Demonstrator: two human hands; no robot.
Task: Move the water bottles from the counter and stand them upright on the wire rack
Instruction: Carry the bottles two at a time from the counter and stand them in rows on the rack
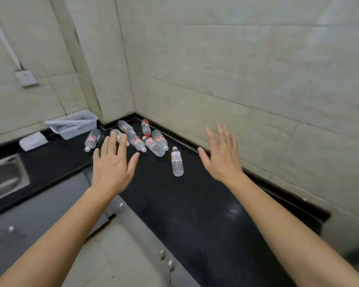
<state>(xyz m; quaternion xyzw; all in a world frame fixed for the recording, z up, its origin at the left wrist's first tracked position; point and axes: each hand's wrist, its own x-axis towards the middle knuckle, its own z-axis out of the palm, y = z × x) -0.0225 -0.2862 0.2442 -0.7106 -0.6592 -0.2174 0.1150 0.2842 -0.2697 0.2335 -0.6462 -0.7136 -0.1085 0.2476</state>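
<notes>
**Both hands spread over a counter of fallen water bottles**

Left hand and right hand reach forward on bare forearms, palms down, fingers straight and fanned apart, neither holding anything. The left hand's fingertips overlap one bottle of the group in this view; whether they touch it cannot be told. The right hand hangs over the counter's back edge, apart from every bottle.

Pale tiled walls meet in a corner behind the scene. A glossy black counter runs along both walls in an L. Grey cabinet fronts with small metal knobs stand beneath it, above a light tiled floor. A steel sink is set into the counter at far left. A white slotted plastic basket sits near the corner, with a folded white cloth just beside it on the left. A white wall socket is fixed above them.

The water bottles all lie on their sides on the counter, most of them clustered in the corner, some touching. They are clear plastic with red-and-white labels; the print is too small to read. One bottle lies apart at the left, near the basket. One lone bottle lies nearest the camera, between the two hands, cap pointing toward the wall.
</notes>
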